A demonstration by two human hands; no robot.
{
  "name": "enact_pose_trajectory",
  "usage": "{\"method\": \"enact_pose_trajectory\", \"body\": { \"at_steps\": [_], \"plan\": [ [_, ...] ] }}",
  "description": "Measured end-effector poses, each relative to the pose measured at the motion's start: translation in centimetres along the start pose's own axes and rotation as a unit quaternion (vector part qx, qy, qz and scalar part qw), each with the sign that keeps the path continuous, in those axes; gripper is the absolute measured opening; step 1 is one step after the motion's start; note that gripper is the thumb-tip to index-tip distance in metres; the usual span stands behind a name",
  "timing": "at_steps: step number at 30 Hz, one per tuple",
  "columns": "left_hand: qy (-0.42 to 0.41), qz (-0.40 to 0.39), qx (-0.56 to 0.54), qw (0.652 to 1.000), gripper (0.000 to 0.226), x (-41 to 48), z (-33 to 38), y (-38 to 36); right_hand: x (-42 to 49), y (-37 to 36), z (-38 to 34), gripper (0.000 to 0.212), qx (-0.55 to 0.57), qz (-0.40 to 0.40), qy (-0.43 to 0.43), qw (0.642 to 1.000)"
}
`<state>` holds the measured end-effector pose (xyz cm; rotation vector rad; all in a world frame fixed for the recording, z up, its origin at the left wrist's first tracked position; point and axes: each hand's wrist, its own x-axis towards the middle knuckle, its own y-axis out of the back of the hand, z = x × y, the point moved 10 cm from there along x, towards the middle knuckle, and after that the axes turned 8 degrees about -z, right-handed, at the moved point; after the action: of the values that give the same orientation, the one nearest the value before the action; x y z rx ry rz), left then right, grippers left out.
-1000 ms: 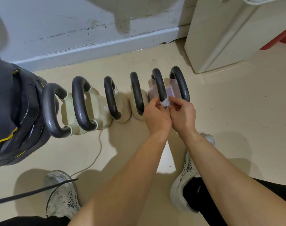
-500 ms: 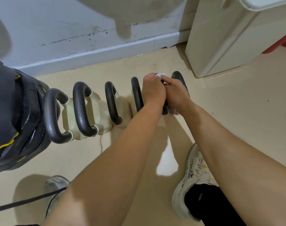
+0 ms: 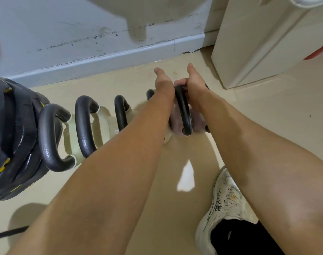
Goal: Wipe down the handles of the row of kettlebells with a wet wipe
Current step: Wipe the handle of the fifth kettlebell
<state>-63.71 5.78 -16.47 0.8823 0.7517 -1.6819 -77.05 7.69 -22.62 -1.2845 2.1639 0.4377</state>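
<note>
Beige floor point(image 3: 267, 126) held a row of cream kettlebells point(image 3: 103, 122).
Right hand point(image 3: 193, 85) curled over one black looped metal handle point(image 3: 183, 107); left hand point(image 3: 163, 84) beside it, grip hidden.

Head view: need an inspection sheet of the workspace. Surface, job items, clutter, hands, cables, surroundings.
Surface: smooth beige floor, one bright light patch.
Job's things: row of cream kettlebells standing near the wall, each with a dark loop on top; wet wipe not visible, possibly hidden by the hands.
Clutter: stack of black weight plates with yellow marks at the left end; white sneaker lower right.
Hands: left hand and right hand at the far bend of one black loop handle; right fingers curl over it, left fingers hidden.
Cables: thin black cable lower left.
Surroundings: scuffed grey-blue wall with skirting; cream cabinet; red object at the right edge.
</note>
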Motion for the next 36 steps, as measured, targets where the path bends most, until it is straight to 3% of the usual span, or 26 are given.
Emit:
{"method": "enact_pose_trajectory", "body": {
  "at_steps": [2,3,5,6,9,14,19,23,27,29,31,36],
  "plan": [
    [-0.023,-0.022,0.056,0.998,0.066,-0.5,0.7,-0.8,-1.0,-0.7,0.5,0.075,-0.073,0.001,-0.071,0.995],
    [-0.038,-0.027,0.055,0.997,0.062,-0.4,0.8,-1.0,1.1,-1.5,1.4,0.080,0.006,-0.061,-0.064,0.996],
    [-0.036,-0.031,0.039,0.998,0.068,-0.1,0.8,-0.5,-2.2,-0.3,-0.3,0.060,0.000,-0.025,-0.002,1.000],
    [-0.055,-0.029,0.015,0.998,0.073,0.1,1.1,-0.2,-4.5,-1.2,-1.5,0.051,0.005,-0.025,-0.017,1.000],
    [-0.077,-0.058,-0.011,0.995,0.076,0.8,1.5,-0.6,-4.5,-2.9,-2.8,0.052,0.065,-0.049,-0.011,0.997],
    [-0.011,-0.053,-0.026,0.998,0.060,-0.7,1.1,-0.5,-4.8,-3.4,-2.0,0.059,0.083,-0.044,-0.098,0.991],
    [-0.061,-0.063,-0.073,0.994,0.075,-1.0,1.3,-0.1,-7.0,-2.5,-2.6,0.054,0.079,-0.024,-0.005,0.997],
    [-0.114,-0.069,-0.129,0.983,0.050,-3.9,-1.8,0.2,-10.4,-1.8,-0.1,0.051,0.126,-0.024,0.073,0.989],
    [-0.138,-0.085,-0.193,0.968,0.026,-5.5,-6.0,0.4,-14.5,-1.1,2.3,0.023,0.164,-0.009,0.123,0.979],
    [-0.169,-0.052,-0.111,0.978,0.009,-5.3,-7.3,1.2,-15.8,0.2,3.9,0.018,0.096,0.057,0.121,0.986],
    [-0.204,-0.001,0.042,0.978,0.008,-5.8,-7.9,1.8,-16.7,1.3,4.9,0.014,0.000,0.110,0.127,0.986],
    [-0.250,0.021,0.239,0.938,0.017,-7.4,-8.3,2.2,-17.1,2.3,5.4,0.027,-0.070,0.088,0.125,0.986]
  ]
}}
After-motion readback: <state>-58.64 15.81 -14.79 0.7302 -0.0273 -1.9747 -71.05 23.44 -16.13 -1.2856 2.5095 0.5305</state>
